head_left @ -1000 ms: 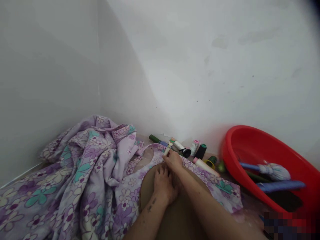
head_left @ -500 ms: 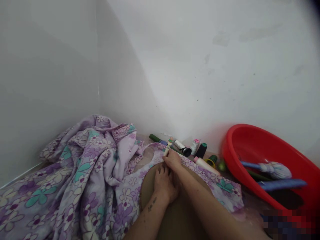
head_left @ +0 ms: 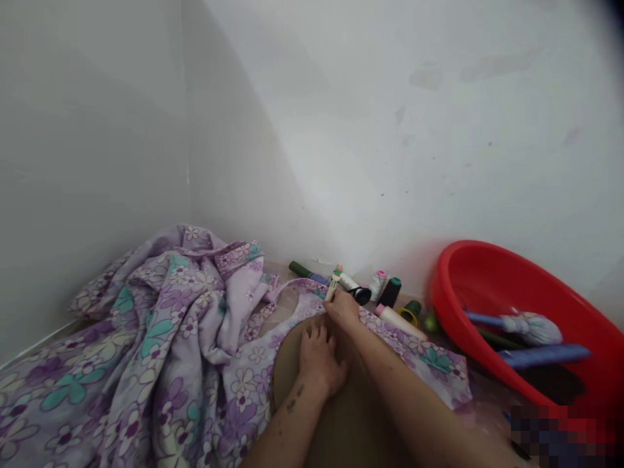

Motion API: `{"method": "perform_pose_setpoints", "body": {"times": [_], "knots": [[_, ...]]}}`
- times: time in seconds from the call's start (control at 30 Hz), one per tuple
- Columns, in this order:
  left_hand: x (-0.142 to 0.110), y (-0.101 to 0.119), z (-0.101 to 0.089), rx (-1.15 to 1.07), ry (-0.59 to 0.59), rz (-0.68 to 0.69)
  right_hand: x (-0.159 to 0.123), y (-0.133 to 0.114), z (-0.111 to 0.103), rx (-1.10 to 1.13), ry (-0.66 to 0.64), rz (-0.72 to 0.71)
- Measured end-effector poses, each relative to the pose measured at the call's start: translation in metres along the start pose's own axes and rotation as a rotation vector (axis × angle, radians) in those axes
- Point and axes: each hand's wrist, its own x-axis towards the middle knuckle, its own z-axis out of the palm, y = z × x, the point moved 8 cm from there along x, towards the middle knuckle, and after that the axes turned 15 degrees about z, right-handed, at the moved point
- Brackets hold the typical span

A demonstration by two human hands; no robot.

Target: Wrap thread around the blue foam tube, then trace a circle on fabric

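Observation:
My left hand [head_left: 319,357] lies with fingers spread on a flat brown piece with a rounded top edge [head_left: 288,351], which looks like cardboard. Under that piece is flower-printed purple fabric [head_left: 246,383]. My right hand [head_left: 342,309] is closed round a white pen [head_left: 333,285] with a small colourful figure on its top end. It is at the far edge of the brown piece, beyond my left hand. The pen's writing tip is hidden by my fingers.
A heap of the same fabric [head_left: 180,286] fills the left side. Along the wall [head_left: 336,162] lie several thread spools, including a black one [head_left: 390,292] and a white one [head_left: 378,285]. A red basin [head_left: 446,286] at right holds a duster [head_left: 533,329] and a blue stick-like thing [head_left: 546,355].
My right hand with the pen has shifted slightly right and a little away from my left hand. My left hand stays on the brown piece, its fingers showing more clearly.

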Motion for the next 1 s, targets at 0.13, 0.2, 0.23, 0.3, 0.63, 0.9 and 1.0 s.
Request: {"method": "perform_pose_setpoints", "body": {"times": [0.13, 0.2, 0.23, 0.3, 0.63, 0.9, 1.0], "knots": [[0.001, 0.001, -0.001, -0.005, 0.026, 0.017, -0.005, -0.006, 0.002, 0.005, -0.007, -0.025], [0.0, 0.002, -0.002, -0.003, 0.031, 0.019, -0.009, -0.01, 0.003, 0.007, -0.005, -0.037], [0.0, 0.002, -0.003, -0.002, 0.033, 0.013, -0.01, -0.013, 0.004, 0.007, -0.004, -0.042], [-0.001, 0.002, -0.005, -0.003, 0.034, -0.002, -0.013, -0.016, 0.006, 0.008, -0.007, -0.052], [0.001, 0.001, -0.001, -0.01, 0.02, 0.018, -0.007, -0.009, 0.004, -0.002, -0.002, -0.042], [0.0, 0.002, -0.003, -0.017, 0.042, 0.02, -0.015, -0.016, 0.007, -0.006, -0.012, -0.073], [0.0, 0.0, 0.0, -0.014, 0.052, 0.017, -0.013, -0.013, 0.004, -0.018, -0.008, -0.057]]}}
